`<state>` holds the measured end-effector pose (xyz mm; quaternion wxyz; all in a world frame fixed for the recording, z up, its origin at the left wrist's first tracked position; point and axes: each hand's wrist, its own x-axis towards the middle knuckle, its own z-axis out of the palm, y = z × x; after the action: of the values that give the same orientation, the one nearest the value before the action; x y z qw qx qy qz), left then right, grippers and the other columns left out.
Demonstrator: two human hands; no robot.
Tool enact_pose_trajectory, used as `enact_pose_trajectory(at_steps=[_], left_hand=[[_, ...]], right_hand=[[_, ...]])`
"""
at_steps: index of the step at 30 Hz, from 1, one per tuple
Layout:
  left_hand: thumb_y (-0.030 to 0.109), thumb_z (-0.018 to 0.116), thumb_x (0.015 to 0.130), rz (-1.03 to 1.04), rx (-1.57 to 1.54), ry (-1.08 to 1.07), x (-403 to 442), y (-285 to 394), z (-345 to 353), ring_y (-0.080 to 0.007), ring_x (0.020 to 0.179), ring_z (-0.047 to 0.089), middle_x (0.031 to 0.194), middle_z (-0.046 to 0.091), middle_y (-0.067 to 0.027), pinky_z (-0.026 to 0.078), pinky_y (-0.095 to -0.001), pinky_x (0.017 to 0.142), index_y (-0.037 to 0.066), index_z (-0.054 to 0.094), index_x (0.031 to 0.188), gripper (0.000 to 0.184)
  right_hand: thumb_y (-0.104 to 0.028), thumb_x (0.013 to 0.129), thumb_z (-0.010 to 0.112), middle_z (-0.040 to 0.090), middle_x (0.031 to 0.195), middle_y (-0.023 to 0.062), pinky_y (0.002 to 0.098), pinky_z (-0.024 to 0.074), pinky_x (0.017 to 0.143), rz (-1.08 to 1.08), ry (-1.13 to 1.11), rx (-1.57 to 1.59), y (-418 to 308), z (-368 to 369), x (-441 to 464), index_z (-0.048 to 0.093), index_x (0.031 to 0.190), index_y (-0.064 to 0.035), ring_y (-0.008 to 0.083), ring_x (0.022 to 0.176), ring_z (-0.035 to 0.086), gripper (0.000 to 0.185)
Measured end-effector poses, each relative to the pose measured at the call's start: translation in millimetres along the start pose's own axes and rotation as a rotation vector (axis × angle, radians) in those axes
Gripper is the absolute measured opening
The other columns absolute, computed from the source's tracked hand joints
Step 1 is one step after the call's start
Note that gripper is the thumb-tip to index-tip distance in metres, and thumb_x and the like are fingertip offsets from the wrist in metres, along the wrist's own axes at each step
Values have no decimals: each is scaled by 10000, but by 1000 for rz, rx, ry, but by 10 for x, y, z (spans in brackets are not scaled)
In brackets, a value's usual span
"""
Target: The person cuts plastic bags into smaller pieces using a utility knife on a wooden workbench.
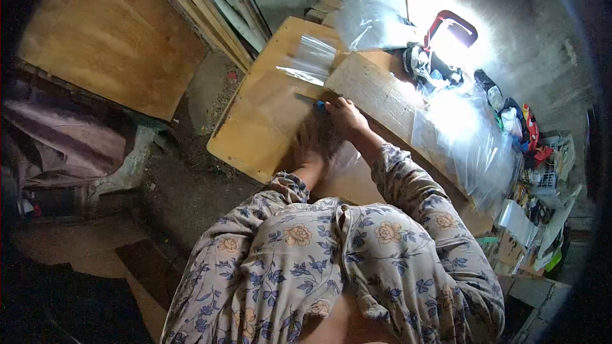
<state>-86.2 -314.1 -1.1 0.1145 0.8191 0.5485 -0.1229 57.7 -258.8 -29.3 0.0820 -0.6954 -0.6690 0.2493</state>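
Note:
On a yellowish wooden board (245,134) lies clear plastic sheeting (306,60), shiny where it catches the light. My left hand (310,145) rests on the sheeting in shadow, fingers stretched forward and lying flat. Just right of it, my right hand (346,118) is closed, with a small blue object (320,106) showing at its fingertips; its kind cannot be made out. A narrow wooden strip (310,93) lies just beyond those fingers. Alongside my right hand runs a thick, pale wooden plank (373,92).
More clear plastic sheets (475,153) cover the plank's right end. A bright lamp with a red frame (454,25) stands at the back right. Bags and cloths (510,114) pile by the wall. Long timber pieces (210,16) lean at the back left, beside a plywood panel (115,38).

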Motion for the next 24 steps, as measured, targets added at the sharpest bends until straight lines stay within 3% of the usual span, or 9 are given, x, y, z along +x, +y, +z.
enact_pose_trajectory(at_steps=[2,7,10,14,16,19,21,23,24], left_hand=[[305,399,851,57,22,32,-68,2,-113,-323,1320,99,1436,103,-161,159,-500,1022,74,258,1361,578],[255,441,810,166,15,-251,-38,232,19,-306,924,581,955,614,-190,431,-404,826,45,670,903,324],[280,448,832,449,-226,-59,-488,238,-258,-331,757,608,782,630,-149,472,-460,721,38,663,712,345],[370,478,821,340,-465,-199,-286,-40,-140,-354,1025,523,1106,542,-224,412,-446,857,11,607,1006,424],[471,474,801,312,-589,710,-97,-194,216,-367,1264,260,1380,238,-230,273,-480,978,5,336,1298,695],[503,548,744,18,50,307,-141,-371,307,-364,1307,136,1445,-5,-173,226,-544,980,40,80,1382,916],[543,540,733,43,-22,321,-70,-408,431,-359,1310,100,1439,68,-170,181,-582,979,38,119,1376,921],[556,514,741,-62,635,565,36,-461,627,-359,1306,125,1436,83,-170,191,-575,979,47,110,1380,911],[519,500,765,21,196,445,23,-458,635,-361,1302,132,1427,99,-179,198,-559,986,59,119,1381,858]], right_hand=[[-184,855,440,460,1102,144,371,426,863,-41,32,-21,14,80,51,463,1222,-173,325,1023,476,367],[-270,900,408,465,1117,111,377,442,828,-142,37,-122,19,-114,-409,487,1188,-214,302,1054,469,304],[-242,888,424,471,1071,107,371,447,834,-125,-33,-168,90,-177,-878,462,1222,-229,295,1030,477,337],[-229,863,455,468,1041,113,363,453,831,-132,-32,-177,225,-62,-1168,441,1243,-226,294,1003,485,380],[-324,875,449,470,1049,138,380,452,821,-126,1,-150,196,-60,-1147,472,1188,-167,315,1004,490,351],[-124,789,495,446,1049,131,367,431,849,160,-53,59,251,149,-840,427,1256,-161,314,1021,457,474],[-142,808,482,446,1065,128,366,430,853,127,-33,58,241,187,-646,433,1247,-158,313,1033,455,442],[-161,826,468,446,1082,124,364,429,857,86,-17,58,117,147,-509,439,1238,-154,311,1045,453,412],[-202,850,450,445,1099,126,368,426,860,50,-8,43,24,96,-432,444,1226,-146,314,1059,448,380]])
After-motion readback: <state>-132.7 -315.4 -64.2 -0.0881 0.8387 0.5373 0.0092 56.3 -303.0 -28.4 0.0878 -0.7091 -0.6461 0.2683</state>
